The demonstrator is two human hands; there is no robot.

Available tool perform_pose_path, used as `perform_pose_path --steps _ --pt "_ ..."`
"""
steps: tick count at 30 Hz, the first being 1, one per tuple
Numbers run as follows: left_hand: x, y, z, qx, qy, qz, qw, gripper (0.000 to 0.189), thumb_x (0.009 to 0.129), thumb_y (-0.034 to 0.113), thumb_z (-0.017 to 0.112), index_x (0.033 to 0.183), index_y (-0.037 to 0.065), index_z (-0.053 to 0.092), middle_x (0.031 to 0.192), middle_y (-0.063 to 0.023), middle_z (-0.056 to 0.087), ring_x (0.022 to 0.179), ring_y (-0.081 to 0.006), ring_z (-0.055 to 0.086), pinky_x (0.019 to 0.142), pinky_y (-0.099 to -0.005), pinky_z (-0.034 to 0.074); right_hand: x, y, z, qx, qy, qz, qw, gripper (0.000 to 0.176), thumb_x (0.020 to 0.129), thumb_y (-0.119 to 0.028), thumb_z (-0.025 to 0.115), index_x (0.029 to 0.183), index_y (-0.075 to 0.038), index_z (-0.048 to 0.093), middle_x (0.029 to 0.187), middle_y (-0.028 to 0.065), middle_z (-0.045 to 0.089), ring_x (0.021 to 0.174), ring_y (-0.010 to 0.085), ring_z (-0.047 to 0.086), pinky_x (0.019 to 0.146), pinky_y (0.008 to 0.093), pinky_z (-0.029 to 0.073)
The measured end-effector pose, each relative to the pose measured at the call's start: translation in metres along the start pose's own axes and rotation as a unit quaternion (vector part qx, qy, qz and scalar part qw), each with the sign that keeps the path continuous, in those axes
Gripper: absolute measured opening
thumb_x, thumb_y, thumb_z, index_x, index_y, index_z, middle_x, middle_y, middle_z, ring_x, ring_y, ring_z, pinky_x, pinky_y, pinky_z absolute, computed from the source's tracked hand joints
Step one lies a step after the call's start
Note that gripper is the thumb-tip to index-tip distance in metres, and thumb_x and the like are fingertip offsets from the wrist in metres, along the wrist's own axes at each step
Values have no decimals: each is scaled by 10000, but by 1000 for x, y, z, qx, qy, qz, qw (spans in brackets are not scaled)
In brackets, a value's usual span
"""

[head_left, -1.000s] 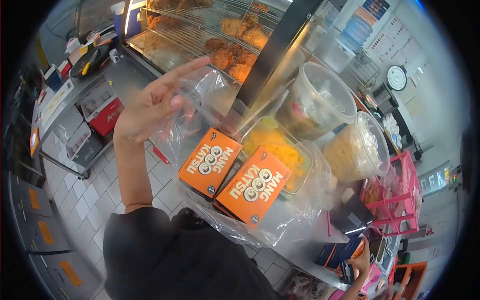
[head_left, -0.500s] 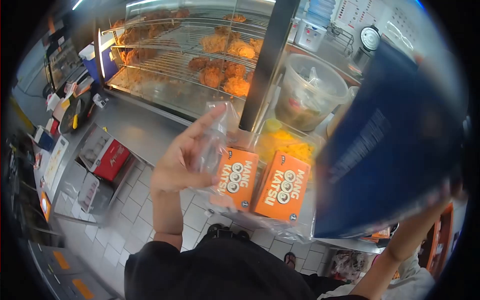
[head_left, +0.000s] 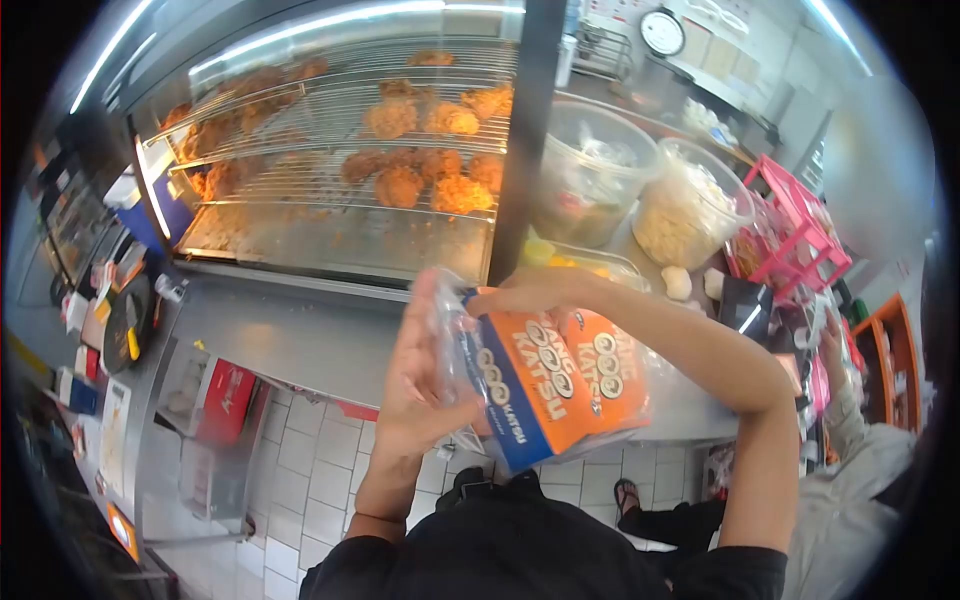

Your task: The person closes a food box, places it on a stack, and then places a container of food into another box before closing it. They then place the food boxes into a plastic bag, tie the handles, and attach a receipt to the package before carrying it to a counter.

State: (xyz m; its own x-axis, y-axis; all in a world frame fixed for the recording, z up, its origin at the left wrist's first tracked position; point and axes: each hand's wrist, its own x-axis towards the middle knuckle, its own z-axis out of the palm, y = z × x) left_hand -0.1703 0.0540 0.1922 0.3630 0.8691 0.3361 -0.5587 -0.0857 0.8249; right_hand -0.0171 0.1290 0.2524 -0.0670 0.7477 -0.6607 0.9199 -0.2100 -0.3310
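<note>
A clear plastic bag (head_left: 452, 345) surrounds orange boxes printed "MANG KATSU". My left hand (head_left: 415, 375) is closed on the bag's left side, its thumb pressed toward the boxes. From the right, my right hand (head_left: 535, 293) reaches across with fingers curled over the top edge of a blue-sided orange box (head_left: 548, 385). White lettering runs down its blue side. Right beside it stands another orange box (head_left: 604, 365); the bag's film covers part of it. My right fingertips are partly hidden behind the box edge.
A lit display case (head_left: 340, 235) holds fried chicken on wire racks. Plastic tubs (head_left: 600, 165) and a pink rack (head_left: 790, 230) stand on the right-hand counter. A steel counter (head_left: 280, 325) runs below the case. Another person (head_left: 850, 490) stands at the right.
The large blurred dark blue thing at the right is gone from there. My right hand has come in to the bag, where a blue-sided orange box now shows. The view has shifted.
</note>
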Motion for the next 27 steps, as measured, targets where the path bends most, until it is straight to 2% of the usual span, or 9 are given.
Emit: perform_pose_path --steps 1,6,10,12,15,16,22,24,27 --pt "0 -3 1 10 31 63 997 986 550 -86 582 1380 23 60 1369 -60 252 1142 -147 359 939 -254 325 6 5 1 -34 5 5 999 751 669 -684 437 1065 -62 584 1003 129 587 799 233 593 621 309 470" --pt "-1 -10 2 31 -9 54 998 973 564 -66 574 1381 27 52 1356 -78 255 1169 -153 349 930 -256 339 32 26 26 -157 146 -53 975 827 703 -756 305 1198 -126 510 1044 141 599 933 288 593 781 358 455" --pt "-5 -6 2 8 -23 -27 999 970 530 -58 604 1362 -20 107 1401 -82 221 1169 -131 370 698 -160 434 31 43 29 -103 168 -48 979 754 708 -738 342 1240 -216 458 1021 121 611 989 269 568 812 379 437" --pt "-14 -3 -2 -86 -91 -135 983 957 519 -72 625 1351 -33 155 1385 -103 265 1170 -141 387 719 -156 425 36 63 22 -71 178 -130 973 727 689 -700 456 1258 -249 421 944 132 628 956 250 584 823 373 435" --pt "-20 -11 -18 -103 -47 -179 977 974 492 -92 638 1346 -38 173 1395 -107 246 1198 -154 357 891 -220 362 33 90 41 -208 140 -387 887 769 617 -590 639 1277 -289 381 1203 180 457 1143 330 423 869 476 393" --pt "-15 -23 -25 -69 -24 -94 993 980 476 -118 626 1346 -28 185 1399 -103 237 1215 -157 328 946 -239 330 4 85 50 -200 114 -445 865 810 591 -548 686 1287 -286 365 1298 195 366 1205 364 346 888 525 367" --pt "-48 -35 -42 12 18 -225 974 968 488 -110 608 1354 0 192 1394 -107 241 1209 -184 330 981 -315 305 1 94 117 -204 209 -355 888 865 533 -351 751 1293 -210 364 1359 206 253 1253 413 231 944 634 219" --pt "-73 -39 -62 13 -127 -223 966 984 471 -44 636 1352 -11 197 1403 -111 230 1306 -215 184 1039 -365 172 16 101 127 -148 223 -366 891 830 567 -279 756 1291 -154 370 1370 224 214 1243 429 241 979 571 222" --pt "-76 -13 -46 106 -40 -91 989 1021 479 93 701 1334 -72 167 1402 -181 194 1305 -275 175 1045 -430 149 15 92 137 -126 214 -309 918 789 590 -320 739 1272 -119 397 1344 233 262 1239 422 253 969 575 230"
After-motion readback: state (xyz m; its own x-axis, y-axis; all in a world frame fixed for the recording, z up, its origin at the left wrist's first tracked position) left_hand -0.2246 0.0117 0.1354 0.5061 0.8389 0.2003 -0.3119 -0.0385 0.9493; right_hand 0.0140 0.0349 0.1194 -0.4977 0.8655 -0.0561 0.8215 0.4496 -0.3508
